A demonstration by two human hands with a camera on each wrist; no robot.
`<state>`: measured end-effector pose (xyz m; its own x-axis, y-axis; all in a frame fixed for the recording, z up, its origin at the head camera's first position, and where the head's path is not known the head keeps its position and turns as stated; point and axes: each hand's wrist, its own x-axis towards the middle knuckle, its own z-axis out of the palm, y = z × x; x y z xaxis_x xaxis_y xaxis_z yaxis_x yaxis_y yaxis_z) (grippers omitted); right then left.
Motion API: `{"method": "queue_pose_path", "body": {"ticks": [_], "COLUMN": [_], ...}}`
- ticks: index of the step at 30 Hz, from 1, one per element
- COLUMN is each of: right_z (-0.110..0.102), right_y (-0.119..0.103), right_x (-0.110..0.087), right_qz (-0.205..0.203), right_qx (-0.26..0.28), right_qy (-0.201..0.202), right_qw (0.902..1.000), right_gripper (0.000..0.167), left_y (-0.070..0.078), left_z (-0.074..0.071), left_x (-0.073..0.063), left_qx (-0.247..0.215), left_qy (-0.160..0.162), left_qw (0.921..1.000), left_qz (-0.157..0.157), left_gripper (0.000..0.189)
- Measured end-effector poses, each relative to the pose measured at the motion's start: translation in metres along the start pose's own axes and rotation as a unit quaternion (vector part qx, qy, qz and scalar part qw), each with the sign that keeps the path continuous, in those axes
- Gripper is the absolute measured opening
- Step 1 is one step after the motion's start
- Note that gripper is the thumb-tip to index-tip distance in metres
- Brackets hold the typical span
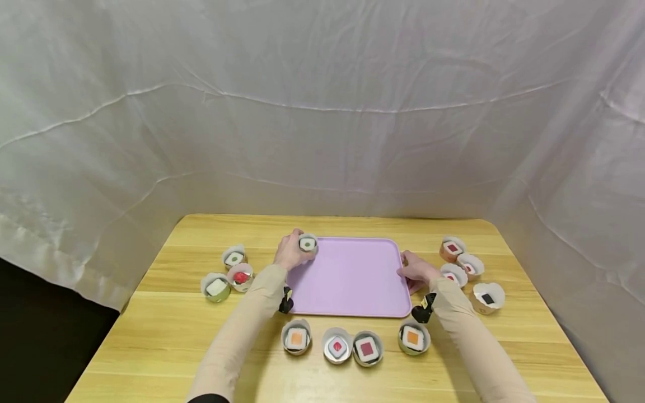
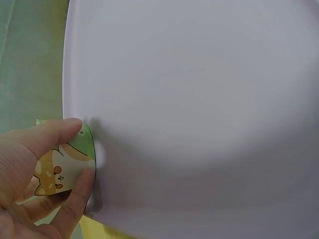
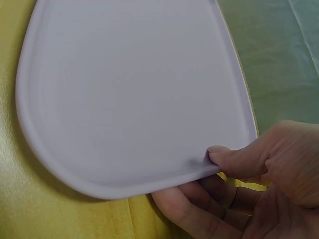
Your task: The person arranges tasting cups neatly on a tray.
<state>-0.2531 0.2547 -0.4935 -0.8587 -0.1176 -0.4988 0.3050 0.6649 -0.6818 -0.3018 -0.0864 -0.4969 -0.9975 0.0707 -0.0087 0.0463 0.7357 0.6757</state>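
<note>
A lilac tray [image 1: 347, 277] with a low rim lies on the wooden table. At its back left corner my left hand [image 1: 291, 252] grips a paper cup [image 1: 308, 243] that holds a white sushi-like piece with a green centre. In the left wrist view, a cartoon animal face on green shows on this cup [image 2: 70, 167], between the thumb and fingers, right at the tray's edge. My right hand [image 1: 418, 267] holds the tray's right rim, thumb on top and fingers beneath, as the right wrist view shows [image 3: 234, 184].
Several similar cups stand around the tray: a left group including a red-topped cup [image 1: 241, 277], a front row including an orange-centred cup [image 1: 297, 337], and a right group including a dark-centred cup [image 1: 487, 298]. Pale cloth [image 1: 342, 145] hangs behind the wooden table [image 1: 166, 336].
</note>
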Motion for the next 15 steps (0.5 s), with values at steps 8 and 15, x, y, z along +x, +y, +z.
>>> {"method": "queue_pose_path", "body": {"ticks": [8, 15], "right_z": [0.0002, -0.0001], "right_y": [0.0011, 0.0016], "right_x": [0.0008, 0.0019], "right_qz": [-0.004, -0.004], "right_qx": [-0.002, -0.001], "right_qy": [0.0, -0.001], "right_qw": [1.0, 1.0], "right_gripper": [0.027, 0.028], "left_y": [-0.0007, 0.0013], "left_z": [-0.0007, -0.0035], "left_x": [0.0002, -0.0032], "left_qx": [0.009, 0.013], "left_qy": [0.002, 0.005], "left_qw": [1.0, 0.9999], "left_qz": [-0.001, 0.005], "left_gripper": [0.068, 0.075]}}
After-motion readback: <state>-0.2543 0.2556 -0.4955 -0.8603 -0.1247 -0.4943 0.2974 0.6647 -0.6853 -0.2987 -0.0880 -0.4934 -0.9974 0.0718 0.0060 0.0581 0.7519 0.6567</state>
